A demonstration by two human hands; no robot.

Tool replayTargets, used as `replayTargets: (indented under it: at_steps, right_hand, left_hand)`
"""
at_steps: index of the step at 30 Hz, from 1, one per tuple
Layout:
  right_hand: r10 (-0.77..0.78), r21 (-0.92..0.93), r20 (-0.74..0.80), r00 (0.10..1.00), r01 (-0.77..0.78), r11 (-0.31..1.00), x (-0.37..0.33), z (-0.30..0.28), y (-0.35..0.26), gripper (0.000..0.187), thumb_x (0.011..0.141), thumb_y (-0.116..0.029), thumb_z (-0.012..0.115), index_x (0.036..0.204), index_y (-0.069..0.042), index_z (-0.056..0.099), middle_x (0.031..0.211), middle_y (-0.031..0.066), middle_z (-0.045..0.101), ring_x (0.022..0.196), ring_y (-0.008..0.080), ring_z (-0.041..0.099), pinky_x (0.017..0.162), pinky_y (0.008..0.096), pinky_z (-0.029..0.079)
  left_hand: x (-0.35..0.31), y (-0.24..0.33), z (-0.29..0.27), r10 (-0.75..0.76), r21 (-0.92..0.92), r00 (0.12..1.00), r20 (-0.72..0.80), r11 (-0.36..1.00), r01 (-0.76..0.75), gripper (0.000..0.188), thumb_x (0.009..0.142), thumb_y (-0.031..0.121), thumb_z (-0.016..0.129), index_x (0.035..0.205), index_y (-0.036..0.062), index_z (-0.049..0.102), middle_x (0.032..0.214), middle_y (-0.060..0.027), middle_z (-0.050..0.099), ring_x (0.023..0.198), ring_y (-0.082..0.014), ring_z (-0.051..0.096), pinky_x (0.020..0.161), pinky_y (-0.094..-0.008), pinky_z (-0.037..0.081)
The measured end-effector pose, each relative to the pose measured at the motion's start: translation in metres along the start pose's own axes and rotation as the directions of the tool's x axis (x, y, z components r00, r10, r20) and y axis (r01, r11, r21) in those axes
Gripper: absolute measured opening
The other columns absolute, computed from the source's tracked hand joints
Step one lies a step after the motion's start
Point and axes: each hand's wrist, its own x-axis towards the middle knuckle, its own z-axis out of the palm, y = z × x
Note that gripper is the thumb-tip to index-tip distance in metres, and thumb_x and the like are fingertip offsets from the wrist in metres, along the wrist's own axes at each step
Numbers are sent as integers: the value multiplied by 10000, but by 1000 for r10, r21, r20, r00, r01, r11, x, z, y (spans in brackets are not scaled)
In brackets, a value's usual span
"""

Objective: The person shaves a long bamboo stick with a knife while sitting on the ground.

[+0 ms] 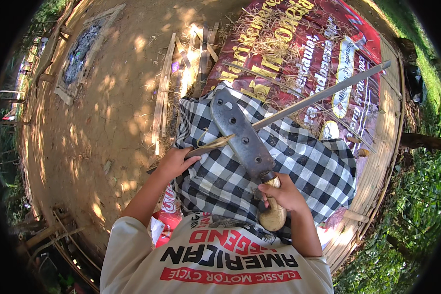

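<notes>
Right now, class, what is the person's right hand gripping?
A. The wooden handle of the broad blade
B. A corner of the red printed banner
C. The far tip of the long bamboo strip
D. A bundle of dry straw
A: the right hand is closed around the wooden handle of the broad blade, while the left hand holds the bamboo strip across the checked cloth.

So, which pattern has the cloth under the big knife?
A black-and-white check: the cloth lies under the knife, shown in the head view.
</notes>
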Motion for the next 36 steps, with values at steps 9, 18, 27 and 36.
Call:
replayTargets:
  at_steps: [9, 18, 27, 36]
  right_hand:
    - [6, 419, 200, 980, -91, 903, 7, -6, 23, 296, 828, -213, 719, 928, -4, 536, 615, 81, 557, 475, 181, 565, 454, 322, 485]
    - [-98, 74, -234, 967, 119, 990, -5, -3, 11, 181, 857, -101, 693, 890, 23, 566, 640, 58, 587, 501, 134, 568, 471, 283, 465]
    - [61, 294, 96, 994, -86, 952, -6, -7, 9, 212, 840, -135, 707, 896, 19, 573, 633, 70, 577, 491, 159, 573, 459, 293, 463]
    - [3, -23, -44, 999, -4, 1000, -2, 5, 9, 167, 845, -74, 687, 893, 27, 563, 644, 40, 576, 504, 122, 565, 473, 273, 443]
  left_hand:
    - [4, 1, -4, -33, -50, 997, 69, 998, 36, 379, 888, 413, 628, 972, 46, 668, 681, -203, 622, 638, -389, 620, 587, -428, 488]
    - [0, 0, 3, -26, -32, 1000, 9, 999, 26, 361, 888, 408, 624, 943, 52, 657, 690, -201, 623, 655, -392, 623, 588, -446, 483]
    - [-3, 10, -6, -72, -10, 997, 41, 997, 73, 359, 887, 401, 624, 960, 51, 659, 693, -208, 620, 652, -394, 618, 589, -445, 481]
    - [-1, 1, 1, -63, -41, 998, 8, 997, 63, 372, 882, 405, 638, 947, 40, 666, 685, -202, 619, 644, -396, 614, 583, -444, 480]
